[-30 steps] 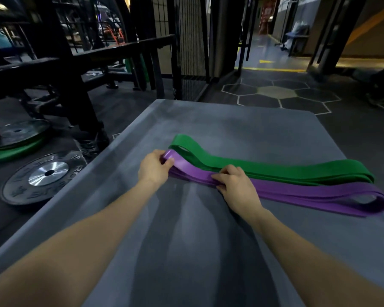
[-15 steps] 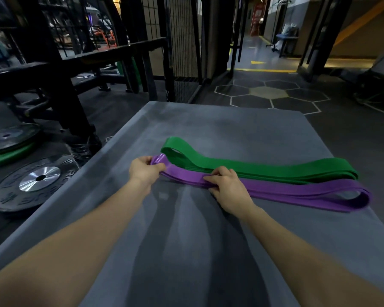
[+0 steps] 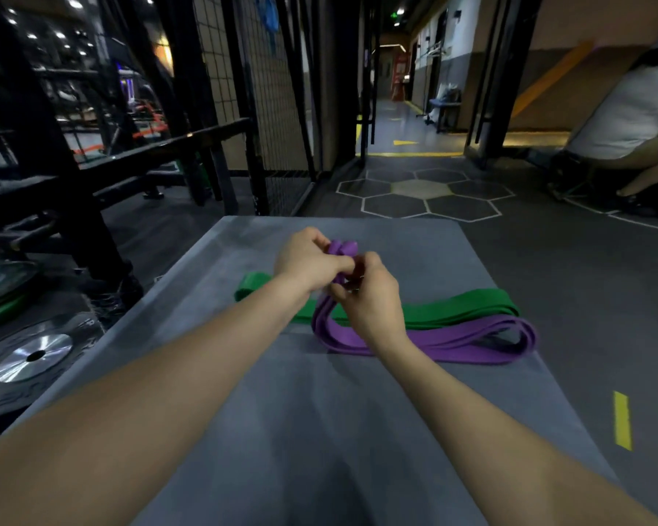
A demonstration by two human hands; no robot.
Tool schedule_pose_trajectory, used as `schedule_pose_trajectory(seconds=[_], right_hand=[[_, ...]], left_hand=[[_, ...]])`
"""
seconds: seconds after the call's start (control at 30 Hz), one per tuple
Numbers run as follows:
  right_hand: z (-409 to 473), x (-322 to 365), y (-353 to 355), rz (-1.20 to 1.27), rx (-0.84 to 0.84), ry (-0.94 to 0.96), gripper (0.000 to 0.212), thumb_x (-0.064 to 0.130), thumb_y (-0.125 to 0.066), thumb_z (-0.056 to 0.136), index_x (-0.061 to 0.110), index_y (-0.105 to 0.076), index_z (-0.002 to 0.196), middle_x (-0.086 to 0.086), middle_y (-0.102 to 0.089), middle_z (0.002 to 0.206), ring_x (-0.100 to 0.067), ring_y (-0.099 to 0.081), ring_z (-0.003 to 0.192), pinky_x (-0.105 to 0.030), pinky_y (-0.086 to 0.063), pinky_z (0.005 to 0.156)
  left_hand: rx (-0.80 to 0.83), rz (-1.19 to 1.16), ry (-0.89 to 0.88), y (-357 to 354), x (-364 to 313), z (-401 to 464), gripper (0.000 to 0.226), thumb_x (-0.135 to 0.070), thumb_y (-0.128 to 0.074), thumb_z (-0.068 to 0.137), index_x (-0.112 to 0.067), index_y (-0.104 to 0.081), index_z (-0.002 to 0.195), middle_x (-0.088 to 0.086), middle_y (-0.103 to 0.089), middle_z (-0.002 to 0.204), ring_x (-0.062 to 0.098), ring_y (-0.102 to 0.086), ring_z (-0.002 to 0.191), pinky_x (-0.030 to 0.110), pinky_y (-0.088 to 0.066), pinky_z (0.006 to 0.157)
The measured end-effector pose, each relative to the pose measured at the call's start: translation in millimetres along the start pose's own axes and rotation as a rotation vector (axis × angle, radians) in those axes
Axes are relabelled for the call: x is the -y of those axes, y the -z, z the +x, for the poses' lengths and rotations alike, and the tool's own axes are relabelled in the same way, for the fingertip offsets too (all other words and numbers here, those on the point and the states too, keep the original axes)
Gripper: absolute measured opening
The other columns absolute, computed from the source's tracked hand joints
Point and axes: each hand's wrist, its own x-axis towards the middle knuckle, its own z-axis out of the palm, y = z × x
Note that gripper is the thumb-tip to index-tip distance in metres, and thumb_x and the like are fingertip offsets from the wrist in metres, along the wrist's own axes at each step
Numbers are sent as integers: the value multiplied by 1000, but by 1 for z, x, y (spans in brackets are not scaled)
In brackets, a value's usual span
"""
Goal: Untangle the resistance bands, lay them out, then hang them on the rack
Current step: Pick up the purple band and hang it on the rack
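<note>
While you hold the near end of the purple band [image 3: 426, 341] bunched up off the desk [image 3: 358, 430], most of it lies in a loose loop on the grey surface, trailing right to its far bend near the desk's right edge. Your left hand [image 3: 306, 260] has its fingers curled round the raised purple end; your right hand [image 3: 373, 298] pinches the strands just below, the two hands touching. How many strands each hand has, you cannot tell from this view.

The green band [image 3: 460, 307] lies flat just behind the purple one, its left end partly hidden by your left forearm.

Risks, as judged:
- Lifting further may drag the purple loop across the green band and pull it askew, since the two lie touching along their length.
- A twist may set in where the strands are bunched between your hands; gathered like this, they could cross again.
- The far purple bend sits close to the right edge; a sideways pull could slide it off to the floor.

Changes since half a second ago:
- The purple end was flat on the desk under both hands; now it is raised and gathered.
- Your hands were apart along the band; now they meet.
- The view has tipped up, showing the corridor and a seated person [image 3: 631, 119] at right.
</note>
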Motion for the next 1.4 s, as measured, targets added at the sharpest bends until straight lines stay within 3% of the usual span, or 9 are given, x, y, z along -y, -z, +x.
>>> schedule_pose_trajectory(seconds=[0.13,0.27,0.37,0.53,0.63,0.93,1.1,1.2,1.4], right_hand=[[-1,-14,28,-47,-146,-75,25,16,-66,80,9,-48,96,-13,-65,97,-32,-62,90,-39,-49,74],[-4,-38,58,-42,-256,-209,24,13,-64,82,3,-52,99,-17,-64,98,-32,-59,91,-24,-28,62],[-5,-61,81,-28,-339,-335,23,12,-64,80,1,-52,96,-14,-59,87,-34,-60,90,-25,-32,65],[-12,-88,104,-61,-373,-412,19,9,-62,81,2,-51,95,-16,-61,91,-32,-60,91,-26,-33,65],[-13,-97,113,-93,-375,-433,26,10,-61,82,-1,-53,104,-19,-64,101,-34,-59,96,-34,-42,77],[-19,-113,119,-86,-365,-529,28,7,-61,83,0,-51,108,-16,-61,103,-34,-60,96,-45,-50,86],[-22,-110,124,-75,-378,-543,27,6,-60,84,0,-48,107,-12,-56,95,-32,-59,92,-38,-49,78],[-25,-110,128,-75,-389,-556,36,5,-58,86,0,-41,117,-17,-57,105,-32,-58,93,-41,-51,80],[-30,-101,134,-65,-371,-558,38,5,-58,86,1,-38,118,-18,-56,109,-31,-57,90,-44,-52,80]], left_hand=[[128,5,-76,-36,-22,0,42,-17,-88,48,-20,-49,65,-2,-54,64,19,-53,67,35,-48,69],[299,-38,-140,-57,-5,-5,39,-17,-86,61,-17,-56,85,2,-61,89,15,-55,85,26,-44,81],[193,161,-154,-67,45,-13,59,-16,-87,59,-13,-57,110,12,-55,118,23,-55,108,27,-40,96],[173,248,-12,-94,97,-26,73,-13,-85,61,-7,-51,125,15,-51,124,29,-52,111,30,-39,99],[192,178,11,-104,109,-20,68,-12,-82,65,-11,-51,125,11,-58,123,27,-58,106,35,-45,98],[315,64,-49,-103,109,-17,43,-7,-76,74,-16,-49,106,3,-60,101,17,-57,89,17,-41,70],[336,48,-54,-107,103,-20,51,-9,-81,68,-19,-46,103,-3,-59,94,15,-57,85,24,-44,77],[342,94,-121,-108,100,-21,48,-8,-79,69,-17,-54,110,5,-54,106,22,-54,95,25,-41,85],[418,335,-205,-78,71,-28,47,-23,-88,57,-5,-67,96,13,-58,94,27,-56,85,30,-44,75]])
